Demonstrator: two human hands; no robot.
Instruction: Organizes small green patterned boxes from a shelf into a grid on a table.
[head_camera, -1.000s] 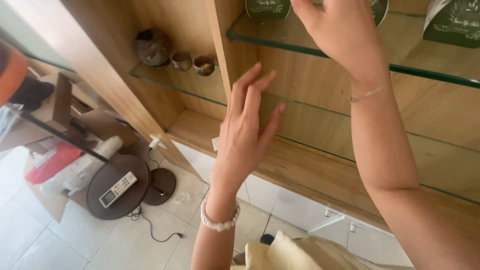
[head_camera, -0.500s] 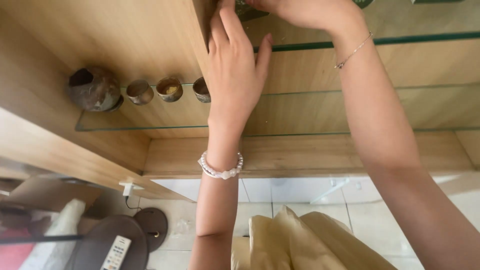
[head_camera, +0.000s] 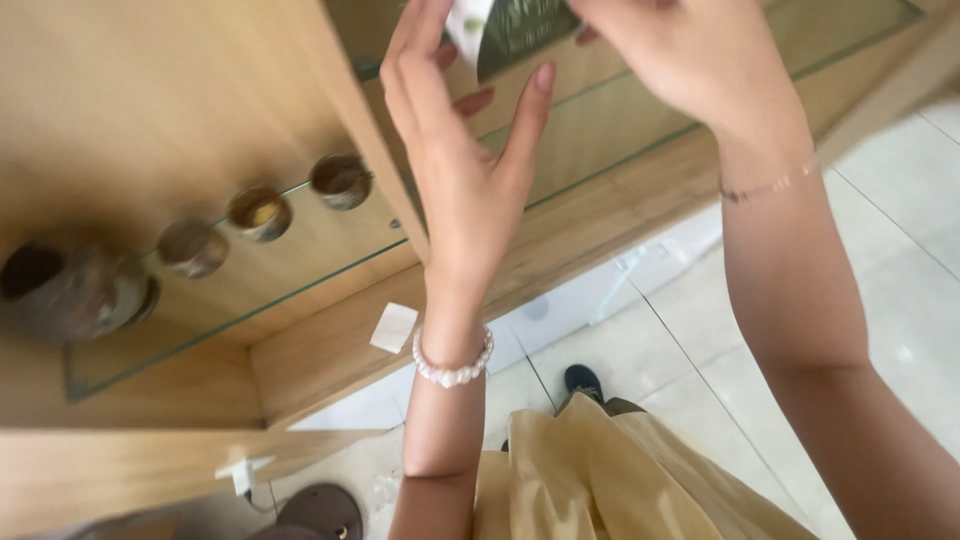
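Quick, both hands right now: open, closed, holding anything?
Left hand: open, fingers spread, fingertips against the dark green packet.
Right hand: on the same packet's far side; grip cannot be told.

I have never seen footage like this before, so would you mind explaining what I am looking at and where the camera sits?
The camera is worn on a person's head and looks down, so you see their own two bare arms reaching up into a wooden shelf unit. The left hand, with a pearl bracelet at the wrist, and the right hand, with a thin chain bracelet, both touch a dark green package at the top edge; it is blurred, so which hand actually grips it is unclear. To the left, a glass shelf carries a dark round pot and three small cups. Below are a pale tiled floor and the person's yellow clothing.
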